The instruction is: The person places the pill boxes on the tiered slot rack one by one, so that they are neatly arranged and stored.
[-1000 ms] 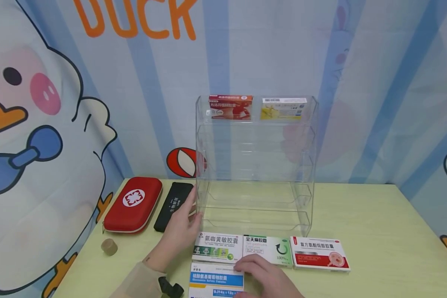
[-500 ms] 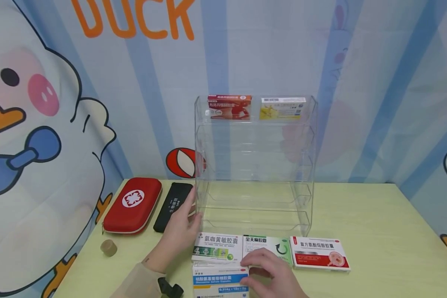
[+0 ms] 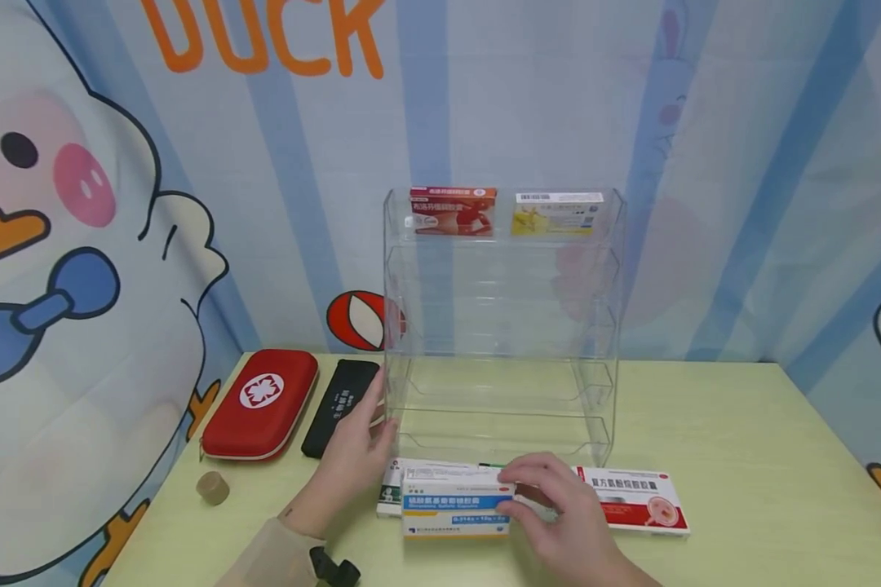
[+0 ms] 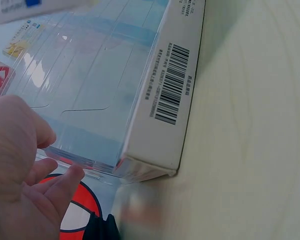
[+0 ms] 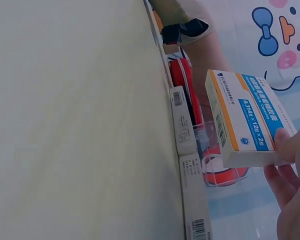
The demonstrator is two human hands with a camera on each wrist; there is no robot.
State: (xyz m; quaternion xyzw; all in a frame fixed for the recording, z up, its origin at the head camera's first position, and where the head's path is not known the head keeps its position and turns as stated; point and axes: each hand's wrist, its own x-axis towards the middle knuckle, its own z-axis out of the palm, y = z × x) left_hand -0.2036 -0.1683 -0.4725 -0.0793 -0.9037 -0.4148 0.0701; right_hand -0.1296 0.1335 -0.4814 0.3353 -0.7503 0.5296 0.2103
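My right hand (image 3: 568,514) pinches a white, blue and orange medicine box (image 3: 455,522) by its right end. The box is raised with its front tilted toward me, overlapping two flat medicine boxes in the head view. Its printed face and one side show in the right wrist view (image 5: 247,117). Behind stands a clear tiered display rack (image 3: 502,412). My left hand (image 3: 360,440) holds the rack's left edge, thumb at the front and fingers along the side. In the top tier stand a red medicine box (image 3: 453,214) and a yellow-white one (image 3: 556,215).
Along the rack's front lie a green-white medicine box (image 3: 391,497), mostly hidden, another almost wholly covered, and a red-white one (image 3: 635,499). To the left are a red zip case (image 3: 264,408), a black pouch (image 3: 338,408) and a small brown cylinder (image 3: 213,487).
My right hand has lifted the blue-white medicine box off the table, moving it rightward and toward the rack, tilting it upright. The left hand stays at the rack's edge.
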